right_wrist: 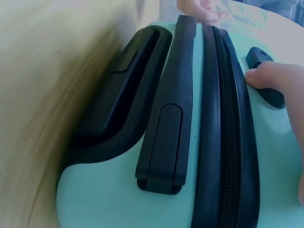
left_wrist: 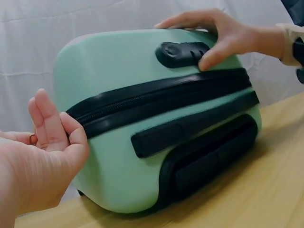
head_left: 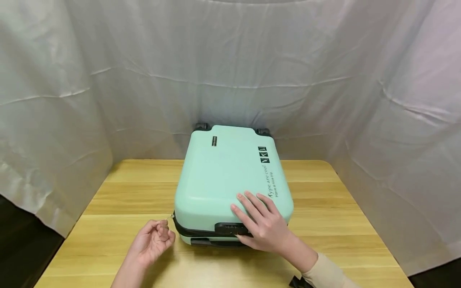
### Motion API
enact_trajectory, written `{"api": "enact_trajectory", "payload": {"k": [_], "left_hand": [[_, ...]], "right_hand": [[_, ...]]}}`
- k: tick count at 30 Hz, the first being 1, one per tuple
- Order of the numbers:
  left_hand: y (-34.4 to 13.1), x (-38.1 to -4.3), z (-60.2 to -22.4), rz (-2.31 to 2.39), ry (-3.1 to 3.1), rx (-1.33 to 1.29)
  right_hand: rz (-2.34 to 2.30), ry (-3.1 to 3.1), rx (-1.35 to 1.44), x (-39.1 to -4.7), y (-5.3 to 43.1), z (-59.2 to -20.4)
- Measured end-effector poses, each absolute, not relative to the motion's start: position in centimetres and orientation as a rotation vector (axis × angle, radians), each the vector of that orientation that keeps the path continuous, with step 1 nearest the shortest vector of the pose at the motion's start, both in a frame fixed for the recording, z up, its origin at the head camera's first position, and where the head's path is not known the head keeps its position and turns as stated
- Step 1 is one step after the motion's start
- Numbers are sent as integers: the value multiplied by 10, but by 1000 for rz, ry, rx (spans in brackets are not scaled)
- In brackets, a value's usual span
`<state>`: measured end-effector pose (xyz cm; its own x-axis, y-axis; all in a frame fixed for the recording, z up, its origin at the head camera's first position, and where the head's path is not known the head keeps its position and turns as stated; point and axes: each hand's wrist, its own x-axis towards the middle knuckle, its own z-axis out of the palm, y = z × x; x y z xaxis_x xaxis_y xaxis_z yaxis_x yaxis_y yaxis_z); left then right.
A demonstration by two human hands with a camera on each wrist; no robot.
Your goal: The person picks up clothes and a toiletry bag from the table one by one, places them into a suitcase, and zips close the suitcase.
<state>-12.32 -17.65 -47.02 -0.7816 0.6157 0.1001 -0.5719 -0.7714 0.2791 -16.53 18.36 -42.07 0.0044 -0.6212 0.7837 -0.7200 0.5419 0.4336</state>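
A mint-green hard-shell suitcase [head_left: 219,172] lies flat on the wooden table, its black zipper [right_wrist: 228,142] running round the near side. At the near left corner my left hand [head_left: 153,242] pinches a small metal zipper pull [head_left: 172,216] between thumb and forefinger. In the left wrist view those fingers hide the pull. My right hand [head_left: 264,226] rests on the lid's near right part, fingers spread. Its thumb [right_wrist: 259,76] presses at the black combination lock [left_wrist: 175,54] on the front edge.
A black carry handle [right_wrist: 164,123] and a recessed black telescopic handle [left_wrist: 209,161] are on the suitcase's near side. Black wheels [head_left: 201,127] face the grey curtain [head_left: 216,60] at the back. The wooden table [head_left: 324,216] extends on both sides.
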Motion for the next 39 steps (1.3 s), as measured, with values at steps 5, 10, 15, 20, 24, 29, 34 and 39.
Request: {"api": "enact_trajectory", "payload": {"k": [5, 10, 15, 20, 24, 29, 34, 39], "left_hand": [[-176, -129, -468, 2472, 320, 183], [-175, -133, -468, 2461, 274, 122], [-182, -132, -468, 2433, 443, 106], [-192, -133, -461, 2333, 913, 115], [-197, -137, -453, 2248, 1188, 143], [-198, -142, -443, 2209, 1387, 131], [-198, -149, -436, 2204, 1487, 157], [-199, -157, -427, 2207, 1605, 207]], "right_hand": [[124, -1686, 1147, -166, 184, -422], [130, -1679, 1155, -167, 185, -422], [109, -1682, 1159, -168, 182, -423], [90, -1702, 1136, -165, 177, -427], [100, -1734, 1122, -163, 176, -427], [104, -1782, 1130, -161, 176, -427], [105, -1820, 1137, -160, 177, -427], [114, -1820, 1140, -160, 178, -428]]}}
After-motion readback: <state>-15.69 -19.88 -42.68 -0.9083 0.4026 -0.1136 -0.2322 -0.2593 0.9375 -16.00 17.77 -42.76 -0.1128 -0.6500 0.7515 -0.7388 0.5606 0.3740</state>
